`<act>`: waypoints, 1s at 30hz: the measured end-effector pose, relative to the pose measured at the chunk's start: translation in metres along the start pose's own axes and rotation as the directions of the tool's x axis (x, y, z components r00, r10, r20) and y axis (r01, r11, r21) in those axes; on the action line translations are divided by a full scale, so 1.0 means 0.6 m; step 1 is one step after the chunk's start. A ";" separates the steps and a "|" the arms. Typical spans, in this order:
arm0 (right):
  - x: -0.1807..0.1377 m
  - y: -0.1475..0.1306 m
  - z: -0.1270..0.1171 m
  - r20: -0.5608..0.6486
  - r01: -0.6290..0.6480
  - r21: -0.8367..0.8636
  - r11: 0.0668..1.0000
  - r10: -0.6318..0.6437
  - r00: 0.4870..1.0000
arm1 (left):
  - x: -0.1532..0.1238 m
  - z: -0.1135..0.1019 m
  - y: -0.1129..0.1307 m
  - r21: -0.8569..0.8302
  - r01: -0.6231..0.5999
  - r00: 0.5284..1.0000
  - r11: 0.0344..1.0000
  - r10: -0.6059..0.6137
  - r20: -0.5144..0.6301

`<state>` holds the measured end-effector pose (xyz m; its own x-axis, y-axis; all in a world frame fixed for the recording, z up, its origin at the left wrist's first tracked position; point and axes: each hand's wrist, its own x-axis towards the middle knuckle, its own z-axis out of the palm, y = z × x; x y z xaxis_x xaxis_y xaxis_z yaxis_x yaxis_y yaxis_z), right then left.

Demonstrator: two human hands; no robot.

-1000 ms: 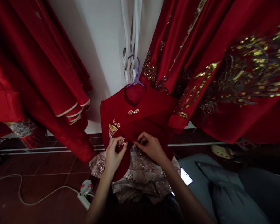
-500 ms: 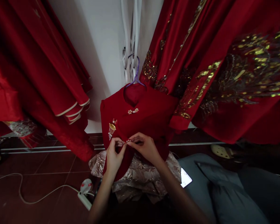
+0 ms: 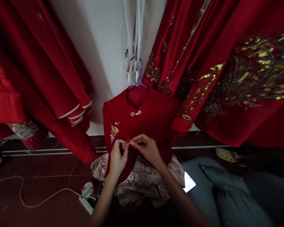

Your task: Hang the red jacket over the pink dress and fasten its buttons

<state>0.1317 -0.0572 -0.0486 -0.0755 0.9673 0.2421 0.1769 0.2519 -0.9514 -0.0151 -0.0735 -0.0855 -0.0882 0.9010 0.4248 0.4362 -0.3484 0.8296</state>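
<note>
A dark red jacket (image 3: pixel 153 115) hangs in front of me on a purple hanger (image 3: pixel 138 75). It has a pearl clasp (image 3: pixel 135 113) below the collar and a gold fan brooch (image 3: pixel 114 131) on its left side. My left hand (image 3: pixel 117 157) and my right hand (image 3: pixel 147 148) meet at a small pearl clasp (image 3: pixel 129 142) on the jacket's front edge. Both hands pinch it with thumb and fingers closed. Under the jacket hangs a pale gold lace skirt (image 3: pixel 142 179).
Red garments (image 3: pixel 40 78) hang at the left and a red gown with gold embroidery (image 3: pixel 227 69) at the right. A white power strip (image 3: pixel 86 200) and cable lie on the red tiled floor. A phone (image 3: pixel 188 182) rests on a grey cushion (image 3: pixel 227 192).
My hands have come together at the lower clasp and risen slightly. The jacket's front edges are drawn closed over the lace.
</note>
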 end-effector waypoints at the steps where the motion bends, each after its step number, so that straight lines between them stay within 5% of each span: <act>1: 0.002 0.000 -0.003 -0.005 -0.006 0.042 0.999 0.006 1.000 | -0.001 0.001 -0.002 -0.017 0.012 1.000 1.000 -0.012 -0.009; 13: 0.017 0.040 -0.016 0.094 -0.145 0.173 0.974 0.131 0.987 | -0.002 0.000 -0.009 -0.089 0.033 0.999 0.995 -0.035 -0.016; 22: 0.022 0.039 -0.032 0.061 -0.157 0.251 0.955 0.146 0.987 | 0.006 -0.001 0.007 0.377 -0.141 0.990 0.916 0.121 0.075; 30: 0.012 0.030 -0.014 0.122 -0.063 0.091 0.994 0.051 0.991 | -0.002 -0.005 0.012 0.304 -0.121 0.992 0.945 0.124 0.008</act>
<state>0.1428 -0.0458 -0.0623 -0.1850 0.9683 0.1680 0.0909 0.1870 -0.9781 -0.0147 -0.0780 -0.0788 -0.0264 0.8527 0.5217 0.6950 -0.3595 0.6227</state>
